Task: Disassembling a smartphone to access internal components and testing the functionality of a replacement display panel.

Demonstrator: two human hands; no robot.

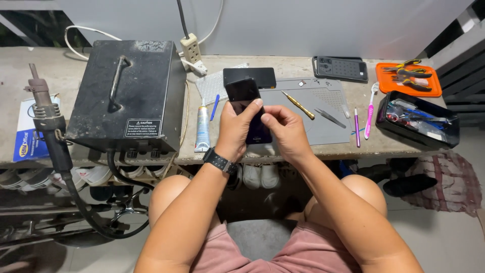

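I hold a dark smartphone (pixel 245 97) upright over the front of the workbench. My left hand (pixel 236 129), with a black watch on its wrist, wraps the phone's left side, thumb across its face. My right hand (pixel 285 130) pinches the lower right edge of the same phone. Behind it, a second dark flat phone or screen panel (pixel 251 76) lies on a grey work mat (pixel 313 114). On the mat rest a yellow-handled screwdriver (pixel 298 105) and metal tweezers (pixel 330 118).
A large black metal box (pixel 126 93) fills the bench's left, a hot-air gun (pixel 48 121) beside it. A glue tube (pixel 202 129), blue pen (pixel 214 107), power strip (pixel 191 49), phone case (pixel 341 68), pink brush (pixel 370 112), orange tray of pliers (pixel 407 78) and black tool tray (pixel 418 119) stand around.
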